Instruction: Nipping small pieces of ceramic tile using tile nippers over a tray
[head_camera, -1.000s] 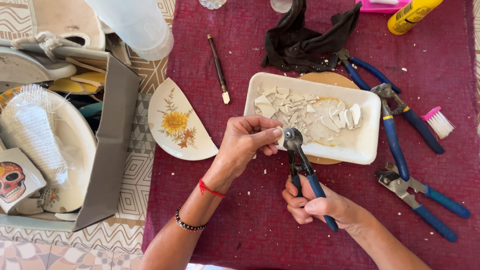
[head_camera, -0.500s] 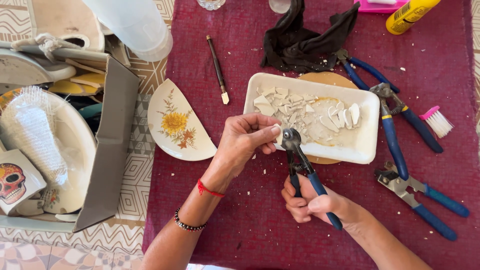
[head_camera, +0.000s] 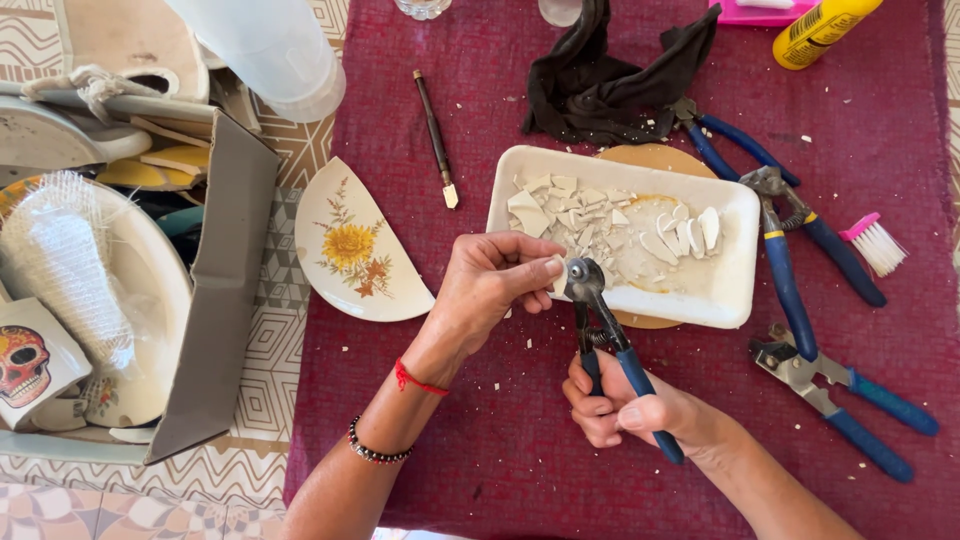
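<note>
Nippers (head_camera: 605, 340) with blue handles sit squeezed in the right hand (head_camera: 625, 410), near the white tray (head_camera: 735, 290); the left hand (head_camera: 490, 285) pinches a small ceramic chip (head_camera: 558, 284) against their wheels.

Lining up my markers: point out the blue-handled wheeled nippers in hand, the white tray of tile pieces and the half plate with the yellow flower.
blue-handled wheeled nippers (head_camera: 607, 335), head view, pivot.
white tray (head_camera: 735, 290), head view, rim.
half plate (head_camera: 352, 250), head view, flower.

Home craft table: blue-handled nippers (head_camera: 800, 255), broken plate (head_camera: 355, 250), tray of shards (head_camera: 720, 290).
</note>
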